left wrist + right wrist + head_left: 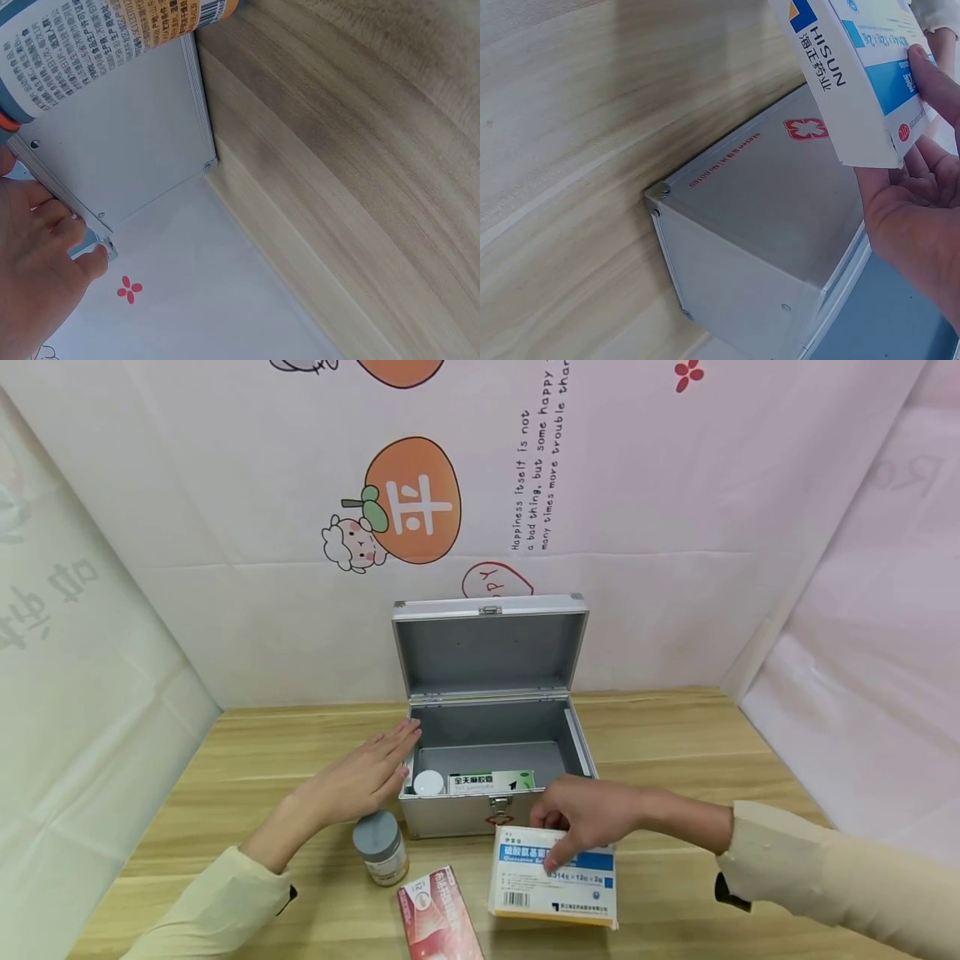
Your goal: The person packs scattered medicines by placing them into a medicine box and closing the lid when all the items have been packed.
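Silver metal rims the first-aid case (442, 820), which stands on the wood-grain tabletop (660, 760) with its grey-lined lid (491, 652) raised at the back, near the printed cloth (637, 527). The case's mouth opens upward, and its grey floor shows behind two things by the front wall: a white-capped bottle (429, 783) in the left front corner and, just beside it, a green-and-white capsule carton (491, 782) lying lengthwise. Wood runs along both sides of the case.

The left hand (363, 779) lies at the left rim, fingers extended together, holding nothing. The right hand (588, 814) pinches a white-and-blue glucosamine box (551, 893), thumb on its printed face; the box is in front of the case's right half, below the front latch (500, 807), with its top edge nearest the case. Whether its lower edge touches the wood I cannot tell.

A grey-lidded jar (381, 847) stands upright near the case's left front corner, just below the left wrist. Between jar and glucosamine box, a red-and-pink carton (441, 917) lies slanted, crowding the front.
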Motion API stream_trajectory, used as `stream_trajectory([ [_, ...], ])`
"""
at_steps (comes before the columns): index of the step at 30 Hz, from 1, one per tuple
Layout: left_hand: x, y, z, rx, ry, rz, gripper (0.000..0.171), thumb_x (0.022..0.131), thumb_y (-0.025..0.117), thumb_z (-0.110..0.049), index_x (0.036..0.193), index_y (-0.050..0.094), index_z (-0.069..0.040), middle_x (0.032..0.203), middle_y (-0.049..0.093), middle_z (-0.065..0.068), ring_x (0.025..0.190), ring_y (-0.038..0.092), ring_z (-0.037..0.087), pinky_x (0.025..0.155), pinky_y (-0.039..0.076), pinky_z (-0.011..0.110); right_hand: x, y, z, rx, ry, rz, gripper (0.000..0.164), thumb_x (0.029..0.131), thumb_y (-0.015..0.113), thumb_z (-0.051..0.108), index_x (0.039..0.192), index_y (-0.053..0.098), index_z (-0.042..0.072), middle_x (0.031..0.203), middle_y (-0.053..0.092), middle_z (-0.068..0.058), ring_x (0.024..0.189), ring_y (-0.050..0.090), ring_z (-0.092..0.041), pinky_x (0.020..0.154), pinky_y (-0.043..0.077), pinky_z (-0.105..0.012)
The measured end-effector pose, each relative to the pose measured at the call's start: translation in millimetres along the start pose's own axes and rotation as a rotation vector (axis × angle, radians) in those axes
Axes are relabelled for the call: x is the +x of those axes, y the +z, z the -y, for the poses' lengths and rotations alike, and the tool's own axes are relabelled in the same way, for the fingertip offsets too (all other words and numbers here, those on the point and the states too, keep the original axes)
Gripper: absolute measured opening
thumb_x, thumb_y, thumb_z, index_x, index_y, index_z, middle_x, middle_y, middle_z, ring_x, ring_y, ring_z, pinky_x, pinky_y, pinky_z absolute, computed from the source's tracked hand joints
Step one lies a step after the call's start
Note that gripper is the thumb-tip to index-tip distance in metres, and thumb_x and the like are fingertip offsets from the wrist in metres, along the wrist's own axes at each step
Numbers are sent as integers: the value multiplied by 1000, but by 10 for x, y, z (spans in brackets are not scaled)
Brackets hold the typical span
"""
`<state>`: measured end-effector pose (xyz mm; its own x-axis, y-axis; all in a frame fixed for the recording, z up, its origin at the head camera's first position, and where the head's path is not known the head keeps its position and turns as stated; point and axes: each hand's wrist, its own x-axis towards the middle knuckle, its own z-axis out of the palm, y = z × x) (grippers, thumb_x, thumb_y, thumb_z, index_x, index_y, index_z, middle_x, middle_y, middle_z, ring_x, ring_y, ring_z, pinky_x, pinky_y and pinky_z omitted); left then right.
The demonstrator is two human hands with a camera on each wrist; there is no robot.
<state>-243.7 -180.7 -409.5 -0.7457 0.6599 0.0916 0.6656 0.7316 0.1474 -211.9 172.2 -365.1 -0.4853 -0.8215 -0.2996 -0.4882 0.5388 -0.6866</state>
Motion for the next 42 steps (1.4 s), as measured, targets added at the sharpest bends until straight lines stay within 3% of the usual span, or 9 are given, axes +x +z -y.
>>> stream_trajectory([
  [16, 10, 11, 5, 3, 11, -8, 60, 107, 39, -30, 157, 25, 1, 166, 19, 15, 154, 19, 32, 123, 26, 53, -69, -138, 75, 31, 11, -25, 12, 84, 80, 20, 92, 71, 18, 83, 72, 14, 69, 67, 0, 63, 58, -19],
  [22, 10, -2, 0, -1, 4, 3, 60, 107, 38, -31, 157, 24, -1, 167, 19, 14, 155, 18, 30, 124, 25, 51, -68, -189, 92, 40, 15, -39, 11, 84, 80, 18, 92, 72, 18, 81, 72, 12, 67, 67, -2, 58, 56, -19],
  [42, 2, 0, -4, -1, 5, -9, 59, 107, 39, -30, 157, 25, -2, 166, 20, 14, 154, 19, 30, 123, 25, 51, -49, -385, 190, -24, 15, -70, 12, 85, 79, 21, 93, 73, 15, 82, 73, 9, 66, 67, -2, 62, 58, -20],
])
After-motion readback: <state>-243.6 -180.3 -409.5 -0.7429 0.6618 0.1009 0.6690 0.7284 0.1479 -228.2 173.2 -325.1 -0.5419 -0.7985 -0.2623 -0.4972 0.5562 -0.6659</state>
